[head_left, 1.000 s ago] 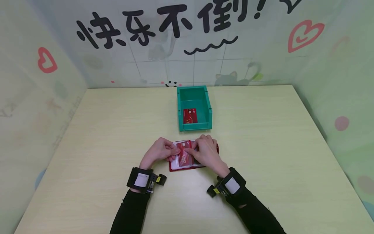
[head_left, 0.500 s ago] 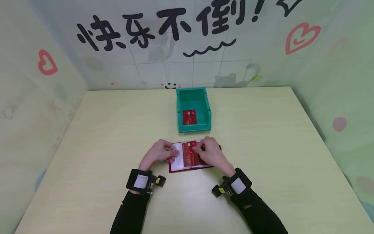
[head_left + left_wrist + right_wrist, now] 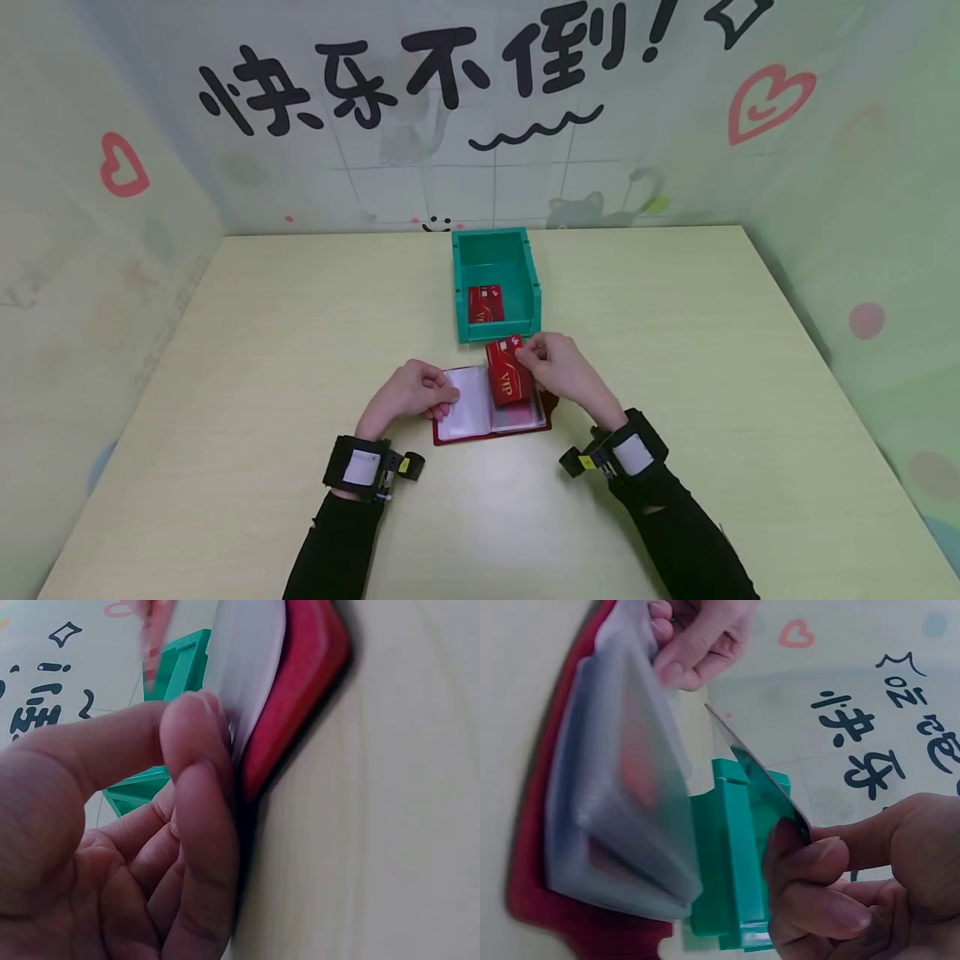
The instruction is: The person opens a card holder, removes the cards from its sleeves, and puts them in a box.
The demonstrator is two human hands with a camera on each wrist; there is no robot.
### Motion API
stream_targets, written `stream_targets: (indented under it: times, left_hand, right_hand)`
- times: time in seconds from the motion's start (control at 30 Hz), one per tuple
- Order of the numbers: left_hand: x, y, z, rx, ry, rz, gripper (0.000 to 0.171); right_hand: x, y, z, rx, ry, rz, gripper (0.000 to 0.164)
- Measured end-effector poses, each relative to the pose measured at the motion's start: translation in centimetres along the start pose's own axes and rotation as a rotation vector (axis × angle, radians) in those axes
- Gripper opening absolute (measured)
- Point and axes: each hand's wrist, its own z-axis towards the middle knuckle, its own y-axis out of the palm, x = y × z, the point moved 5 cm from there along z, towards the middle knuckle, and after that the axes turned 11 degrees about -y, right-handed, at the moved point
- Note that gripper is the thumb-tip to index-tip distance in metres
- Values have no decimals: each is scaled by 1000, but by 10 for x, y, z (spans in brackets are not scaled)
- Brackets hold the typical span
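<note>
In the head view, a red card holder (image 3: 467,404) with clear plastic sleeves lies spread on the table. My left hand (image 3: 411,389) pinches the left sleeves between thumb and fingers; the left wrist view shows the fingertips at the edge of the clear sleeves (image 3: 251,660), beside the red cover (image 3: 300,682). My right hand (image 3: 566,369) holds a red VIP card (image 3: 507,372) between thumb and fingers, raised above the right-hand sleeves. From the right wrist, that card (image 3: 761,776) appears nearly edge-on, apart from the sleeves (image 3: 619,787). Something reddish shows through them.
Behind the card holder stands a teal open-front bin (image 3: 534,300), with another red VIP card (image 3: 486,303) lying inside near its front. A printed wall covering (image 3: 360,183) closes off the back of the wooden table (image 3: 300,333).
My right hand has drawn the red card out of the clear sleeve, moving rightward and up toward the bin. The left hand has stayed at the holder's left edge.
</note>
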Motion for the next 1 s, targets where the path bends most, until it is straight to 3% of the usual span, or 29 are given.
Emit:
stream_targets:
  times: [0.2,0.33,0.47,0.67,0.83,1.0]
  left_hand:
    - [-1,-2,0,2,-5,-2,17]
    - [-3,-1,0,1,-18,-13,17]
    - [-4,0,1,-2,-22,-25,17]
    - [-4,2,2,-10,-12,-24,17]
    - [-4,2,2,-10,-6,-23,17]
    - [-4,2,1,-11,-8,-37,17]
  right_hand:
    - [-23,-17,26,142,-76,-79,30]
    - [-34,-17,48,178,-97,-150,52]
    - [-39,-11,71,140,-94,-260,71]
    - [-35,-3,96,43,-12,-335,72]
    - [-30,5,110,-56,60,-419,67]
    - [-28,10,116,-102,88,-452,39]
